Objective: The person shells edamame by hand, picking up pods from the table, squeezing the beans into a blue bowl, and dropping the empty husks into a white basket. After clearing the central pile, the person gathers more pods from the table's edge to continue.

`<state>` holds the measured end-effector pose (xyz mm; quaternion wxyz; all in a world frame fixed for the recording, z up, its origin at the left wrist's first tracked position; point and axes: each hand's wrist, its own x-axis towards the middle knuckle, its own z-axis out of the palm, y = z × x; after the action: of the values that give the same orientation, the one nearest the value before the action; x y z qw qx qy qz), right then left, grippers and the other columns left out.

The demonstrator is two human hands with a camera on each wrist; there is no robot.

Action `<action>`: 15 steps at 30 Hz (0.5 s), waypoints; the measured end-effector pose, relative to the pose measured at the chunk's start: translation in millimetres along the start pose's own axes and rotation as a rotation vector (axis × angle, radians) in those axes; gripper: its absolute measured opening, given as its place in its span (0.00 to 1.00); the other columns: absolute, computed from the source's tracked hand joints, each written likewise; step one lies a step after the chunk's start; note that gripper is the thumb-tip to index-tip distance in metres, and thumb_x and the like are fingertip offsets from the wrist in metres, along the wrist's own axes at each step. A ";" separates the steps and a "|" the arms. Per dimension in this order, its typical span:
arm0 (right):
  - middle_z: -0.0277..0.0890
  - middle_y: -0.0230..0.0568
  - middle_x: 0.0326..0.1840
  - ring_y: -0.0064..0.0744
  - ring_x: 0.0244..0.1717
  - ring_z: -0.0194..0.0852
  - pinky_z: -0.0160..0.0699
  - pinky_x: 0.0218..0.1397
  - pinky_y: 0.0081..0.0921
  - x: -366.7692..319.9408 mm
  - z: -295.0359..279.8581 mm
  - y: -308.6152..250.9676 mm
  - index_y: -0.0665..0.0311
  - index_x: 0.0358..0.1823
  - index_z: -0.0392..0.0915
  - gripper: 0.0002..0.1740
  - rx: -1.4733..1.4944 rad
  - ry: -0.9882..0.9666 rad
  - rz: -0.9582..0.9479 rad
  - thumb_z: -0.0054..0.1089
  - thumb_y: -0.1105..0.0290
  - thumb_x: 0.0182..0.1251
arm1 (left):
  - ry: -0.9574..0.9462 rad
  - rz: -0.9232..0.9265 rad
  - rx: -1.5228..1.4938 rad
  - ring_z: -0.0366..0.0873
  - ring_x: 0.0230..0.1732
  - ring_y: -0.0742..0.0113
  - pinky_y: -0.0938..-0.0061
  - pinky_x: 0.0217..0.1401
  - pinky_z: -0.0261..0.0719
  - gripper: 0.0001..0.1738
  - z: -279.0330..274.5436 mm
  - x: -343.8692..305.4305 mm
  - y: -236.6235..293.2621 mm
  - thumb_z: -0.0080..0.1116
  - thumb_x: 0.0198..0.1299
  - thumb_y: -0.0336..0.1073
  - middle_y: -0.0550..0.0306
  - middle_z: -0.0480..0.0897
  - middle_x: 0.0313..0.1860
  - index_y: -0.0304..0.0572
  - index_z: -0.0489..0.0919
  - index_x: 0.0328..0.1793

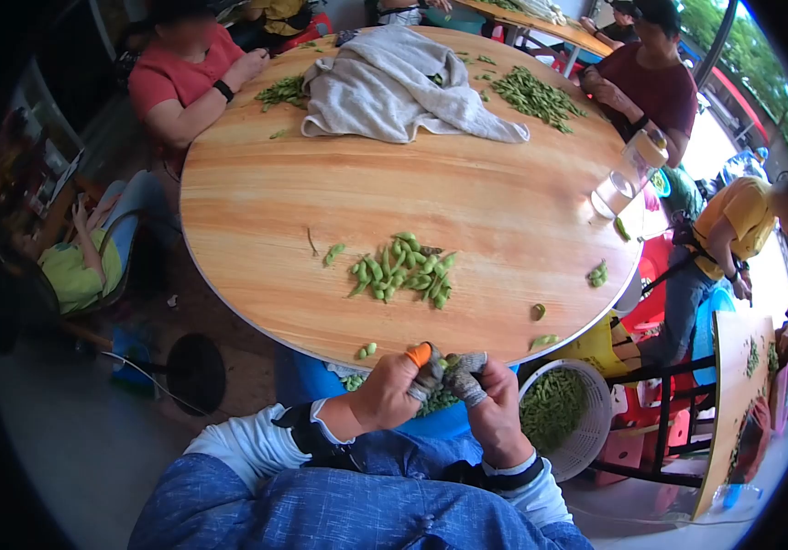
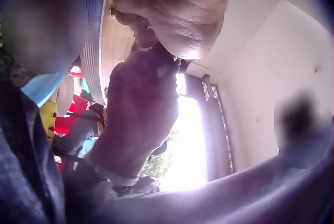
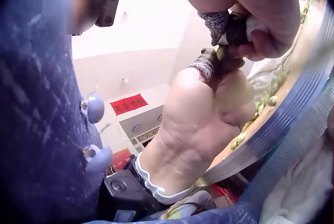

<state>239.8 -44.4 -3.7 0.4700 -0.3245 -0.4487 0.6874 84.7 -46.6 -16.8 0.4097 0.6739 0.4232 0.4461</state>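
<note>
Green pod, small, pinched between your left hand and right hand (mostly hidden; whole or split, unclear).

wooden table with green pods

Head camera looks down; wrist cameras face hands.

dark characters on red banner, blurred; unreadable
</note>
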 end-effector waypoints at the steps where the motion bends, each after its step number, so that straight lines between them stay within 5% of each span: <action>1: 0.73 0.30 0.36 0.18 0.37 0.68 0.67 0.44 0.17 0.9 0.6 1.0 0.69 0.40 0.71 0.08 -0.010 -0.008 -0.024 0.53 0.76 0.58 | 0.021 -0.064 -0.088 0.73 0.29 0.69 0.77 0.33 0.70 0.08 -1.2 0.8 1.7 0.45 0.59 0.31 0.59 0.74 0.26 0.36 0.70 0.41; 2: 0.73 0.30 0.36 0.18 0.37 0.68 0.66 0.44 0.17 0.3 3.3 -3.1 0.69 0.39 0.71 0.08 -0.033 0.001 -0.016 0.53 0.76 0.58 | 0.002 -0.098 -0.101 0.69 0.31 0.78 0.80 0.33 0.69 0.09 -4.2 0.6 6.6 0.43 0.61 0.34 0.65 0.72 0.26 0.37 0.70 0.41; 6: 0.75 0.32 0.34 0.18 0.36 0.69 0.67 0.43 0.16 1.3 5.2 -2.1 0.69 0.36 0.72 0.07 -0.075 0.035 -0.001 0.55 0.75 0.57 | -0.058 -0.555 -0.551 0.69 0.28 0.80 0.84 0.30 0.69 0.10 -13.8 6.1 14.4 0.49 0.60 0.37 0.66 0.72 0.26 0.38 0.71 0.41; 9: 0.74 0.31 0.34 0.18 0.36 0.69 0.67 0.42 0.17 3.8 3.9 -4.1 0.69 0.37 0.72 0.07 -0.090 0.028 0.034 0.54 0.75 0.57 | -0.063 -0.282 -0.286 0.70 0.28 0.79 0.83 0.30 0.71 0.09 -17.9 6.0 10.6 0.51 0.58 0.33 0.64 0.74 0.28 0.36 0.71 0.41; 15: 0.73 0.33 0.31 0.20 0.34 0.68 0.68 0.37 0.19 2.7 6.5 -1.1 0.70 0.34 0.72 0.06 -0.288 -0.007 0.030 0.53 0.79 0.54 | -0.158 -0.189 -0.157 0.71 0.32 0.80 0.82 0.33 0.71 0.09 -25.2 1.6 10.8 0.50 0.56 0.27 0.60 0.76 0.31 0.33 0.70 0.43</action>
<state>233.6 -43.8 -0.2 0.4068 -0.3930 -0.5392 0.6240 63.4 -44.0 0.3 0.5334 0.6300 0.4149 0.3827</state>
